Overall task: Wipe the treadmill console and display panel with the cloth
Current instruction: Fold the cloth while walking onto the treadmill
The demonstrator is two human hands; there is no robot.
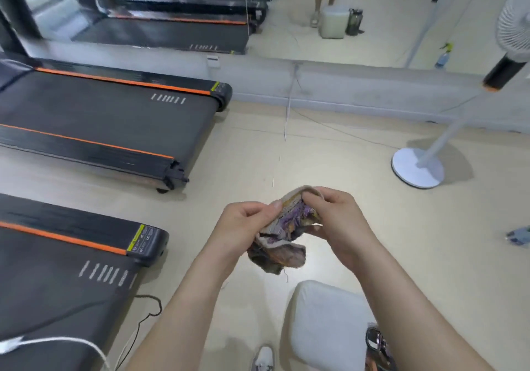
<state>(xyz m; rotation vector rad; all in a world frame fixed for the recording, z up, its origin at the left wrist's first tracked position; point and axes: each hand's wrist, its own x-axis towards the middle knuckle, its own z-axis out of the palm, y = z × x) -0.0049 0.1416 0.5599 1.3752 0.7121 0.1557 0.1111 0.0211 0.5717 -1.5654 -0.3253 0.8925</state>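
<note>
- Left hand [243,224] and right hand [338,221], raised over the floor: fingers of both curled, pinching the cloth between them.
- Treadmill [57,270], lower left: black belt, orange stripe.
- Second treadmill [109,118], beyond the first, apart from it.
- Standing fan [441,141], white, right side, round base on the floor.
- Stool [324,324], white, padded, below the hands.
- Cloth [282,251], crumpled, purple and grey, held in both hands, lower end hanging free.

Bright, even indoor light. The fan base [417,167] casts a soft shadow on the pale floor [329,158], which shows faint glare. Wide-angle bending at the edges; slight overall blur.
</note>
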